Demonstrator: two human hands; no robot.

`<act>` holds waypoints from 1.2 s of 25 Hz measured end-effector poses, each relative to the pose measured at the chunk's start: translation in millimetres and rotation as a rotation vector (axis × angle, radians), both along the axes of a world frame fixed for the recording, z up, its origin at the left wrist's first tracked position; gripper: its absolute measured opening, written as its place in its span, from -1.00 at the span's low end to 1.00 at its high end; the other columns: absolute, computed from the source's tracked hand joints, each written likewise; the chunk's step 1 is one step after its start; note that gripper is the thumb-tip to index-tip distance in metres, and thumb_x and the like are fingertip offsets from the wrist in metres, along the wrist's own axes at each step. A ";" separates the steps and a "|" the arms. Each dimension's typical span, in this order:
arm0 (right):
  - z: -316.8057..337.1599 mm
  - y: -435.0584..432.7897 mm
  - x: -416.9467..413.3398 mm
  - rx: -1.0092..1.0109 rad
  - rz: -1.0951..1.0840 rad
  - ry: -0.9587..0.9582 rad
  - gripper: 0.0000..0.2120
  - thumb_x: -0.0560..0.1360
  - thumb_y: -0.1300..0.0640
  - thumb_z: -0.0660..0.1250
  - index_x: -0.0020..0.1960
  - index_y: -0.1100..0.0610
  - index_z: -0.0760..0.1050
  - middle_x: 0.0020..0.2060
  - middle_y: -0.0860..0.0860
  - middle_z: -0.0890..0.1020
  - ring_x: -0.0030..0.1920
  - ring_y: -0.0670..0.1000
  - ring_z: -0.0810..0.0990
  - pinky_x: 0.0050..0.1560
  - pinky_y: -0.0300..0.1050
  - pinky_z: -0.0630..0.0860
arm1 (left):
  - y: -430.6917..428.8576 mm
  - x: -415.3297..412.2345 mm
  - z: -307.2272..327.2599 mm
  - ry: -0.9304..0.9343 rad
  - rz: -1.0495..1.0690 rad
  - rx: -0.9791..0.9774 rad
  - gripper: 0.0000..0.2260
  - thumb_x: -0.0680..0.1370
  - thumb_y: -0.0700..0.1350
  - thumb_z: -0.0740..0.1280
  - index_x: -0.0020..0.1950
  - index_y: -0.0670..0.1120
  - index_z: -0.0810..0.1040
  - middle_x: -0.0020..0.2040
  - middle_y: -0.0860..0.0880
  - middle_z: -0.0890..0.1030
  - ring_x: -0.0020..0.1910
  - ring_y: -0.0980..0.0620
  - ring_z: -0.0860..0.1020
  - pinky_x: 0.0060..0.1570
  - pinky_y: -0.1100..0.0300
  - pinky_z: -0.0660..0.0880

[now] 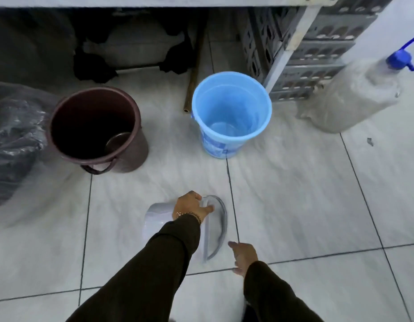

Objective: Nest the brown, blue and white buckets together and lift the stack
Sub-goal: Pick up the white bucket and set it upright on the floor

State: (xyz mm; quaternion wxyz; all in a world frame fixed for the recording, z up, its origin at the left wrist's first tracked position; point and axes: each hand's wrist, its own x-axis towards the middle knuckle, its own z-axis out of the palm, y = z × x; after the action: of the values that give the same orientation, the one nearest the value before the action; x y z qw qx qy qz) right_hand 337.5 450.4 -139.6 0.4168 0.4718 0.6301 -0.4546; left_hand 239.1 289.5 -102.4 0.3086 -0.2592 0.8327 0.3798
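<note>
Nearest: my right hand [244, 257], fingers loosely spread, empty, just beside the white bucket [155, 219]. That bucket lies on its side on the tiled floor [294, 205]; my left hand [192, 206] grips its rim. Farther: brown bucket [97, 129] left, blue bucket [231, 112] right, both upright and apart.

White bucket [157, 217] lies on its side; brown bucket [97, 129] and blue bucket [231, 112] stand upright, apart.
</note>
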 end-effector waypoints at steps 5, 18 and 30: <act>-18.0 -71.8 56.4 -0.375 -0.730 -0.238 -0.40 0.54 -0.11 0.35 0.37 0.29 0.32 0.31 0.25 0.46 0.29 0.27 0.51 0.20 0.13 0.55 | 2.7 41.2 -32.6 0.000 -0.292 -0.225 -0.35 0.33 0.09 0.55 0.32 -0.09 0.41 0.26 -0.13 0.57 0.24 -0.17 0.57 0.19 0.02 0.53; 0.5 -117.8 12.5 -0.109 -0.743 0.291 -0.64 0.39 0.41 0.48 0.16 0.31 0.55 0.07 0.27 0.68 0.05 0.26 0.70 -0.04 -0.01 0.66 | -65.7 100.9 -43.2 0.155 0.825 0.276 -0.66 0.44 -0.33 0.43 0.10 -0.06 0.42 0.16 -0.19 0.60 -0.03 -0.21 0.61 0.03 -0.14 0.63; 20.3 -52.0 -41.1 0.034 -0.206 0.190 -0.71 0.53 0.05 0.39 0.10 0.25 0.51 -0.15 0.15 0.52 -0.13 0.13 0.51 0.01 0.04 0.55 | -100.7 78.7 3.2 0.040 0.812 0.225 -0.56 0.56 -0.15 0.33 0.43 0.00 0.40 0.46 -0.07 0.44 0.37 -0.17 0.46 -0.04 0.07 0.55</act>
State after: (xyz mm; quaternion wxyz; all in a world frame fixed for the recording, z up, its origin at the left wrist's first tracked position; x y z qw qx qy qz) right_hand 296.4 398.5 -119.3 0.2983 0.4958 0.6226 -0.5268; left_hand 317.8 188.8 -99.3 0.1441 -0.5234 0.6222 0.5640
